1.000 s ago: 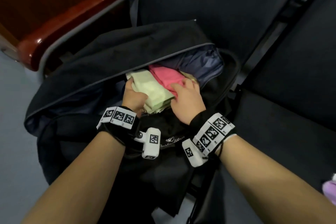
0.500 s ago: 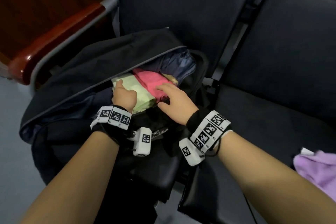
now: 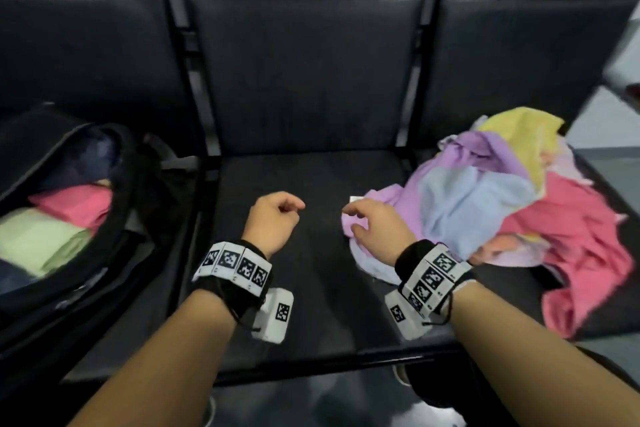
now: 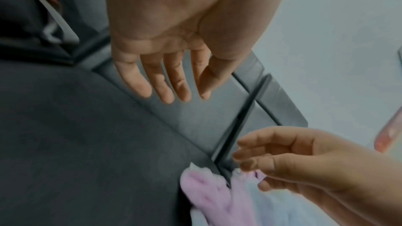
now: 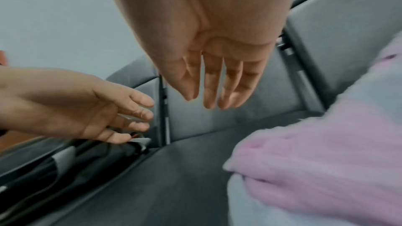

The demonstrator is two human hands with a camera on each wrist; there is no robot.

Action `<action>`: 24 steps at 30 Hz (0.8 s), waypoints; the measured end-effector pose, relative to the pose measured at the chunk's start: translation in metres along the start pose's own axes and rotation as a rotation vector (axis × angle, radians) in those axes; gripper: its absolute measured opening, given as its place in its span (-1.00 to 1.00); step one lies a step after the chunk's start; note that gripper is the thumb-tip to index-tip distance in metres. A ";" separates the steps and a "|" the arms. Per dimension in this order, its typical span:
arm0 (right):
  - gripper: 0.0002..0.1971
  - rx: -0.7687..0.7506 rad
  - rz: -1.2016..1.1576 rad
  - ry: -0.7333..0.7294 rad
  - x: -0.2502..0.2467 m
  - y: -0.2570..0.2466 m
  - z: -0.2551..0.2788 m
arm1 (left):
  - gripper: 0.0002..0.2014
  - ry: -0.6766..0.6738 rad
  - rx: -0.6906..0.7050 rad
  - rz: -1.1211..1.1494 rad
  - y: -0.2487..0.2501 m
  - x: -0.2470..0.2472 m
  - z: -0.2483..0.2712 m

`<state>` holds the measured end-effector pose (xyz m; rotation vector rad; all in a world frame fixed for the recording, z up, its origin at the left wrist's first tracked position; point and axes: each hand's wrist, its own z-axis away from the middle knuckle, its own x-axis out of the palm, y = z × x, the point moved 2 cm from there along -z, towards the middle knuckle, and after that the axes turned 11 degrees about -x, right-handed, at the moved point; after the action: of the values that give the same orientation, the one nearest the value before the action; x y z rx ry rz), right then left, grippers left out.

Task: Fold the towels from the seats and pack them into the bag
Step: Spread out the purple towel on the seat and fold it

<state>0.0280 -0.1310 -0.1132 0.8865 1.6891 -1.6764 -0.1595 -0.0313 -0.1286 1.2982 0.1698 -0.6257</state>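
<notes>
A loose pile of towels in lilac, light blue, pink and yellow lies on the right seat. Its lilac corner reaches onto the middle seat. My right hand hovers just over that corner with relaxed fingers and holds nothing. My left hand hangs empty over the middle seat, fingers loosely extended. The black bag stands unzipped on the left seat. A folded pale green towel and a folded pink towel lie inside it.
Dark padded seat backs rise behind all three seats. Metal frame bars divide the seats. Grey floor shows beyond the right seat. A shoe shows below the seat's front edge.
Both hands have left the folded towels in the bag and moved right over the middle seat. My view has swung right, bringing the loose towel pile into sight.
</notes>
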 end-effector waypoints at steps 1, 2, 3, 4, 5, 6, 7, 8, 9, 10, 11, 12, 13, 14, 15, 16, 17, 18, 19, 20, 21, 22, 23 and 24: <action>-0.64 0.031 0.024 -0.011 -0.004 0.020 0.010 | -0.72 -0.039 -0.016 -0.014 0.002 0.024 0.001; -0.63 0.060 0.058 -0.029 -0.007 0.040 0.020 | -0.73 -0.071 -0.038 -0.035 0.002 0.046 0.001; -0.61 0.086 0.091 -0.052 -0.009 0.057 0.028 | -0.74 -0.098 -0.061 -0.059 0.002 0.066 0.001; -0.59 0.110 0.109 -0.076 -0.009 0.072 0.034 | -0.73 -0.127 -0.079 -0.087 0.001 0.083 0.001; -0.57 0.125 0.112 -0.095 -0.008 0.084 0.039 | -0.72 -0.160 -0.081 -0.114 -0.001 0.098 0.002; -0.56 0.134 0.110 -0.110 -0.005 0.093 0.042 | -0.69 -0.195 -0.067 -0.148 -0.004 0.109 0.002; -0.56 0.136 0.105 -0.119 -0.002 0.099 0.045 | -0.65 -0.224 -0.039 -0.190 -0.006 0.119 0.001; -0.56 0.133 0.096 -0.123 0.001 0.103 0.046 | -0.60 -0.242 -0.010 -0.239 -0.009 0.127 0.000; -0.57 0.126 0.088 -0.122 0.004 0.106 0.047 | -0.55 -0.242 0.009 -0.282 -0.012 0.133 -0.001; -0.57 0.120 0.085 -0.122 0.006 0.109 0.047 | -0.52 -0.231 0.013 -0.314 -0.013 0.137 -0.002; -0.58 0.118 0.088 -0.125 0.009 0.112 0.046 | -0.50 -0.220 0.013 -0.345 -0.014 0.140 -0.002; -0.59 0.120 0.097 -0.133 0.011 0.115 0.046 | -0.49 -0.213 0.016 -0.379 -0.015 0.143 -0.003; -0.63 0.118 0.114 -0.143 0.013 0.116 0.046 | -0.48 -0.212 0.024 -0.411 -0.015 0.145 -0.003; -0.70 0.113 0.127 -0.149 0.014 0.116 0.046 | -0.49 -0.214 0.030 -0.444 -0.016 0.146 -0.002; -0.77 0.105 0.122 -0.139 0.014 0.114 0.046 | -0.53 -0.212 0.039 -0.480 -0.017 0.146 -0.001; -0.84 0.096 0.096 -0.116 0.014 0.111 0.047 | -0.60 -0.203 0.049 -0.518 -0.016 0.146 0.001; -0.90 0.082 0.056 -0.088 0.012 0.107 0.048 | -0.70 -0.189 0.062 -0.546 -0.014 0.144 0.003; -0.91 0.067 0.009 -0.057 0.009 0.102 0.049 | -0.81 -0.177 0.071 -0.554 -0.011 0.142 0.006; -0.89 0.052 -0.040 -0.025 0.005 0.097 0.050 | -0.88 -0.171 0.082 -0.541 -0.007 0.139 0.011; -0.88 0.039 -0.086 0.007 0.000 0.090 0.051 | -0.90 -0.169 0.101 -0.515 -0.004 0.135 0.016; -0.89 0.024 -0.121 0.036 -0.005 0.083 0.052 | -0.88 -0.167 0.136 -0.478 0.000 0.130 0.021; -0.91 0.008 -0.141 0.067 -0.011 0.074 0.053 | -0.87 -0.160 0.176 -0.437 0.005 0.122 0.028; -0.92 -0.015 -0.151 0.103 -0.018 0.065 0.054 | -0.87 -0.150 0.222 -0.385 0.011 0.113 0.034; -0.91 -0.048 -0.157 0.142 -0.025 0.053 0.056 | -0.86 -0.136 0.258 -0.324 0.016 0.102 0.040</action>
<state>0.0829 -0.1890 -0.1272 0.8886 1.9301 -1.7011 -0.0757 -0.1011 -0.1503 1.4835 0.1943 -1.0368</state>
